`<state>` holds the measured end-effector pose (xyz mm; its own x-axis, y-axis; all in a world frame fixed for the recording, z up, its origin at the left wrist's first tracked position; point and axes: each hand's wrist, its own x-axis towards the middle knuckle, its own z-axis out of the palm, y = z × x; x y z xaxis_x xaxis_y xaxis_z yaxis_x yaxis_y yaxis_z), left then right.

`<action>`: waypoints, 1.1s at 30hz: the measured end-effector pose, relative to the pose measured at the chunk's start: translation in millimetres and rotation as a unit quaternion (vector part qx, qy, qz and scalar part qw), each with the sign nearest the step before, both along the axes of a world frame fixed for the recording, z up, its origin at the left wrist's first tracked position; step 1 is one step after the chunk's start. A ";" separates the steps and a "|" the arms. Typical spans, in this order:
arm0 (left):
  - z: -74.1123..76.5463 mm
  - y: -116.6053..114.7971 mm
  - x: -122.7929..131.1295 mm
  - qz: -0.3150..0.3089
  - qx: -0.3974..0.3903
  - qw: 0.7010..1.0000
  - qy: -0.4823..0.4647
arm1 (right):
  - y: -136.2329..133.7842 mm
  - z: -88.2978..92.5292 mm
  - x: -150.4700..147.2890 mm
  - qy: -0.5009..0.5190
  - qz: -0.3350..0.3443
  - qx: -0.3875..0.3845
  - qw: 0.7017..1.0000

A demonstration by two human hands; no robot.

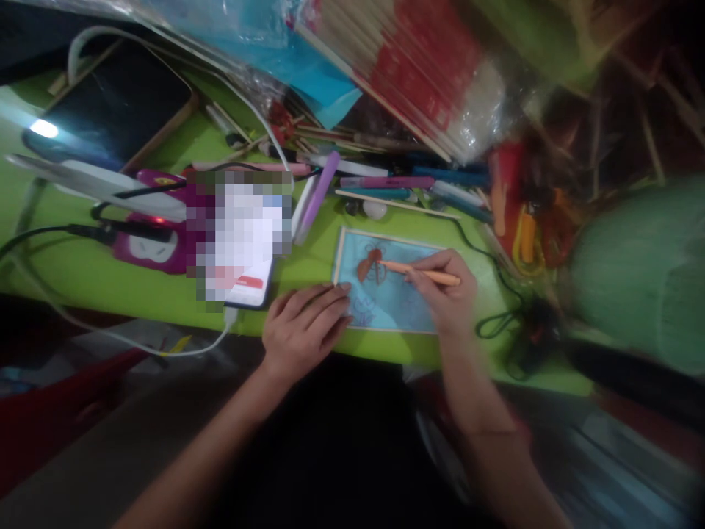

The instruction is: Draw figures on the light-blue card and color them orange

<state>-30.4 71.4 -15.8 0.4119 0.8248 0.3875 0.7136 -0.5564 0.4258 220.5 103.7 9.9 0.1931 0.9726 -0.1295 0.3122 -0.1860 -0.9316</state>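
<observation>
A small light-blue card [405,246] with a pale border lies on the green table. On it is a line drawing of a butterfly-like figure [373,266], partly coloured brown-orange, with fainter purple outlines below. My right hand [449,283] grips an orange marker pen [395,267], whose tip meets the drawing or hovers just over it; I cannot tell which. My left hand [305,321] rests with fingers stretched out, fingertips on the card's lower left edge. Part of the card's right side is hidden behind my right hand.
Left of the card lie a phone [247,290] with a plugged-in cable and a purple power strip [148,246]. Several pens, including a purple marker [319,195], are scattered behind it. A black cord [499,323] and a large green rounded object [639,272] are at right.
</observation>
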 end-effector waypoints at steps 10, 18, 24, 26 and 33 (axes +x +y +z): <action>1.4 0.3 0.6 -0.002 -0.002 1.000 -0.003 | 1.1 0.0 -0.4 0.004 -0.015 0.015 1.000; -1.0 -0.9 -0.1 -0.002 -0.004 1.000 -0.005 | 0.5 -2.8 0.0 0.010 -0.022 0.017 1.000; 0.2 -0.2 0.1 -0.001 0.000 1.000 -0.004 | -0.3 -3.4 0.4 0.039 -0.026 0.016 0.999; 0.3 -0.2 0.1 -0.003 0.000 1.000 -0.004 | -0.6 -3.4 1.0 0.040 -0.025 0.017 0.999; -0.9 -0.9 -0.2 -0.002 -0.003 1.000 -0.007 | -2.0 -4.2 2.1 0.046 -0.026 0.008 0.999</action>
